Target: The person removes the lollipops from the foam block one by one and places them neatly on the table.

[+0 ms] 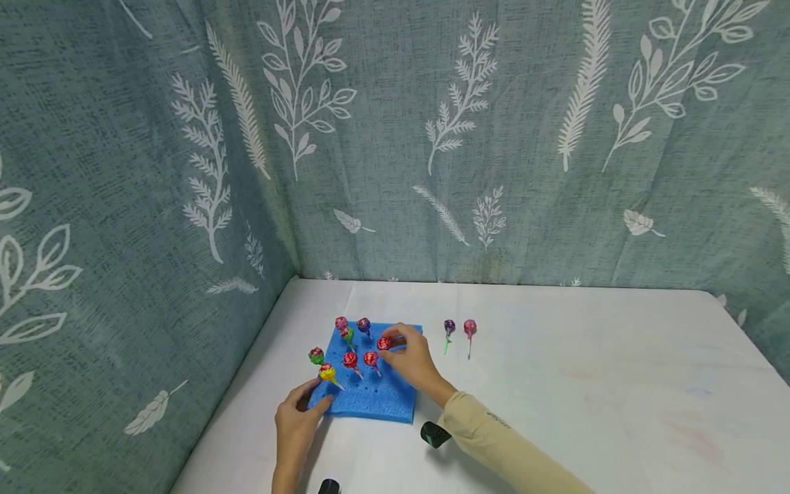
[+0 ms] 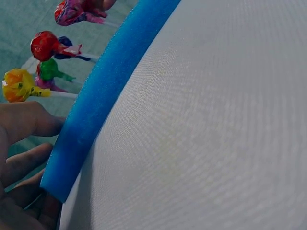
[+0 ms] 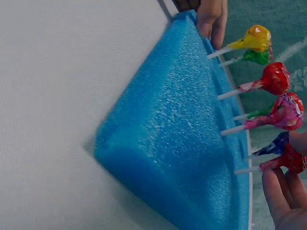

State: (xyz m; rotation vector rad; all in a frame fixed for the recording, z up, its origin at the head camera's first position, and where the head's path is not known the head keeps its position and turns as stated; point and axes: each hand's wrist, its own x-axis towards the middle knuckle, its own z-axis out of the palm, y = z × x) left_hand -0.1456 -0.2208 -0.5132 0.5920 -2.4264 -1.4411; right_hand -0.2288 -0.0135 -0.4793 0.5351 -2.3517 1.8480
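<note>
I pinch a red-wrapped lollipop [image 1: 384,343] by its head between the thumb and fingertips of my right hand [image 1: 412,357], over the far right part of a blue foam block [image 1: 376,406], while my left hand [image 1: 296,415] grips the block's near left corner. The small dark lettering on my tan sleeve [image 1: 509,442] is too fine to read, and so is the pale print on the wrappers. The right wrist view shows what the head view hardly does: the white stick [image 3: 247,170] under my pinched candy reaching the foam, beside the stick of a pink-wrapped lollipop [image 3: 287,112]. The left wrist view shows the block's thick side edge, my fingers around it, and a yellow-wrapped lollipop [image 2: 18,85] just above them. Only the head view takes in the purple-wrapped lollipop [image 1: 449,326] and another pink one [image 1: 470,328] lying to the right of the block, apart from it. All this rests on a white tabletop [image 1: 586,384], faintly stained pink at right, with grey-green curtains [image 1: 395,137] printed with white leaves and sprigs behind it and on the left.
</note>
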